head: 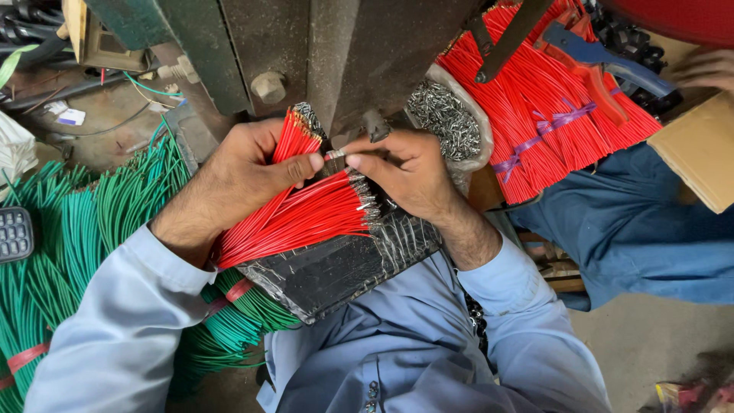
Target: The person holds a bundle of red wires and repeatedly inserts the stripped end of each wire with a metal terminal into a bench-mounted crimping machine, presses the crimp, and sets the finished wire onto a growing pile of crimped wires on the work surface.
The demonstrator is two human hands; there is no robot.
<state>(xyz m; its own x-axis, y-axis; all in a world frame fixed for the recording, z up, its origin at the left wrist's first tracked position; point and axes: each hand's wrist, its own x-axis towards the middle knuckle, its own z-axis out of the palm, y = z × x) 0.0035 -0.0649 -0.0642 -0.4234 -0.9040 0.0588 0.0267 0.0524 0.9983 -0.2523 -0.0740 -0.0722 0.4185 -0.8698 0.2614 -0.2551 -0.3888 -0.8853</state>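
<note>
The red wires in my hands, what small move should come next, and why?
Probably feed the single wire pinched by the right hand into the machine just above: the left hand holds the red wire bundle, and finished tips already carry metal terminals.

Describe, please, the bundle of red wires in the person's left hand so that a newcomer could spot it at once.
Start at the dark metal machine at top centre. Just below it, the left hand grips a loose fan of red wires lying over a black pad. Unlike the red bundles at right, no purple tie binds it.
</note>
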